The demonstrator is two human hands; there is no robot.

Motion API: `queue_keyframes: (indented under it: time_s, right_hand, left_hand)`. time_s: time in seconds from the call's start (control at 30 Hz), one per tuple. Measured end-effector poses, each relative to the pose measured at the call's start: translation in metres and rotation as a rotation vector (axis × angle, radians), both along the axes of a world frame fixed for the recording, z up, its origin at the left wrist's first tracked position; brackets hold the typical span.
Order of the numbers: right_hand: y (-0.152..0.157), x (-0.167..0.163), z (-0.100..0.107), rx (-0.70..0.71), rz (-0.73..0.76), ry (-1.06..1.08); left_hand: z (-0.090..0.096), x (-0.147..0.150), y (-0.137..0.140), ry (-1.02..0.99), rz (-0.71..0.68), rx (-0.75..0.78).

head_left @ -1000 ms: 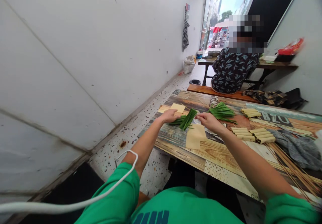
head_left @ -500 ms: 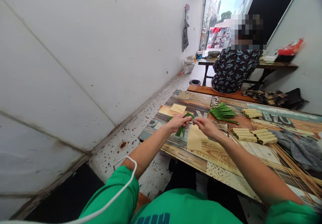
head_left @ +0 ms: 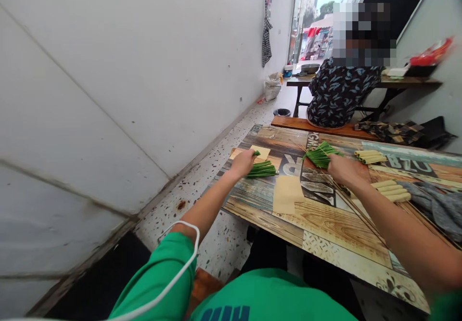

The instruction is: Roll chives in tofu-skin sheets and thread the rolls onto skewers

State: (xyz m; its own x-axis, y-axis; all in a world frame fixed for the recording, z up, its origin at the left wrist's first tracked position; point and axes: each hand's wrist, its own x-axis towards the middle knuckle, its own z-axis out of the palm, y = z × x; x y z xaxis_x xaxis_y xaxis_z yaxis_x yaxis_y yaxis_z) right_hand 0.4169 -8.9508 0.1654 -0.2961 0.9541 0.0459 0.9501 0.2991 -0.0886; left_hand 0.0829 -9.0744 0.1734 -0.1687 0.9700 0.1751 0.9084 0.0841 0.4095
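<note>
In the head view, my left hand (head_left: 242,163) is closed around a small bundle of green chives (head_left: 262,169) low over the table's left part. Cut-looking ends poke out past the fingers. My right hand (head_left: 347,169) reaches across to a fanned pile of chives (head_left: 319,154), fingers pinched at its right end; the fingertips are partly hidden. Between the hands lie square yellow tofu skin sheets (head_left: 288,195). Another sheet (head_left: 260,152) rests just beyond my left hand. Rolled tofu skins (head_left: 390,190) with green inside sit right of my right hand, partly behind the forearm.
Thin wooden skewers (head_left: 357,210) lie beside and under my right forearm. A grey cloth (head_left: 429,200) is at the right. More rolls (head_left: 370,157) sit farther back. Past the patterned table (head_left: 260,217), a person (head_left: 341,92) sits on a wooden bench (head_left: 288,122), facing away.
My right hand has left the bundle by my left hand and moved right to the chive pile. My left hand has shifted slightly left and up, still with its chives. The view has tilted a little.
</note>
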Motion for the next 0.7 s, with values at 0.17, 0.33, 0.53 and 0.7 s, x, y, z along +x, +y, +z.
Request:
queue_keyframes:
  time_s: [0.17,0.33,0.53,0.7]
  right_hand:
    - [0.024,-0.017,0.006,-0.018,-0.122,-0.148]
    - [-0.011,-0.042,0.000,0.215,0.116,-0.038]
    - [-0.070,-0.109,-0.012,0.115,0.591,0.266]
    - [-0.082,-0.127,-0.006,0.061,0.477,0.179]
  left_hand:
    - [-0.030,0.039,0.012,0.375,-0.155,-0.109]
    - [-0.052,0.043,0.011,0.412,-0.209,-0.034]
    - [-0.039,0.047,0.009,0.479,-0.244,0.029]
    - [-0.018,0.056,0.005,0.535,-0.258,-0.028]
